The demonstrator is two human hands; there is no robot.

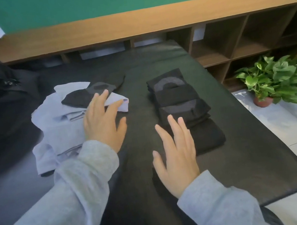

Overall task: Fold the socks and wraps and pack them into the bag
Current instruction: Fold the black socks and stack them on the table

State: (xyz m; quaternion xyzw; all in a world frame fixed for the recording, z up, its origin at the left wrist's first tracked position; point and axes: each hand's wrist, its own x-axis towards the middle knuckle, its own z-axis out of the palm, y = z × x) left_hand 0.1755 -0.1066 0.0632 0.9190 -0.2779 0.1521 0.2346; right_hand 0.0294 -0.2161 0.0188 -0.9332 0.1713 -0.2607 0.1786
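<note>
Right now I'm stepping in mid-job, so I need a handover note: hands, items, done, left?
Left hand: open, fingers on the lavender wraps; a black sock lies on top of them.
Right hand: open, flat, by the row of folded black socks.
Dark bag: far left of the table.
Done: some socks folded.
Left: finish the wraps, pack everything.

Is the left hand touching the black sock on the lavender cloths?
Touching. In the head view, fingertips of the left hand overlap the near edge of the black sock, no gap visible.

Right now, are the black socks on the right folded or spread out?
Folded: the black socks lie in a neat overlapping row of flat bundles on the dark table.
</note>
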